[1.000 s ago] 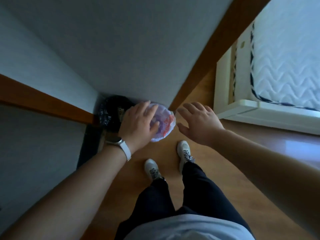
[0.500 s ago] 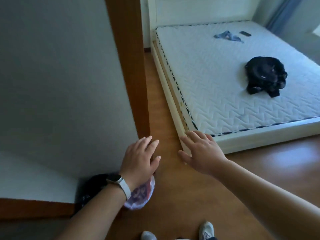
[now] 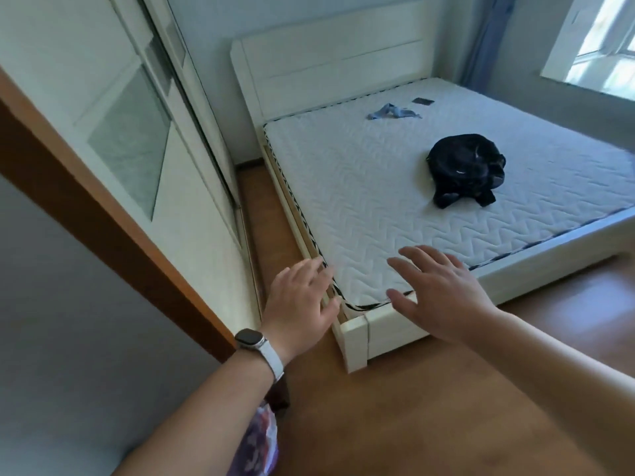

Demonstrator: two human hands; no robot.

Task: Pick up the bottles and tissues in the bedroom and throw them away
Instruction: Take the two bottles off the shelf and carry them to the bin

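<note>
My left hand (image 3: 299, 300), with a watch on its wrist, is stretched forward with fingers spread and nothing in it. My right hand (image 3: 443, 293) is also open and empty, held over the near corner of the bed. A translucent plastic bag with red print (image 3: 261, 441) shows at the bottom, partly hidden under my left forearm, by the wall's foot. No bottle or tissue is clearly visible; a small crumpled blue-grey item (image 3: 393, 111) and a small dark flat item (image 3: 422, 101) lie far up on the mattress.
A white bed frame (image 3: 357, 334) holds a bare quilted mattress (image 3: 395, 201) with a black bundle (image 3: 467, 168) on it. A white wardrobe (image 3: 144, 139) stands left, with a narrow strip of wooden floor (image 3: 264, 214) beside the bed. A window (image 3: 604, 39) is at top right.
The view has lifted from the corner and the bag up to the bed. Both hands have risen with it, staying open. The bag has dropped to the bottom edge, and the dark bin has left the view.
</note>
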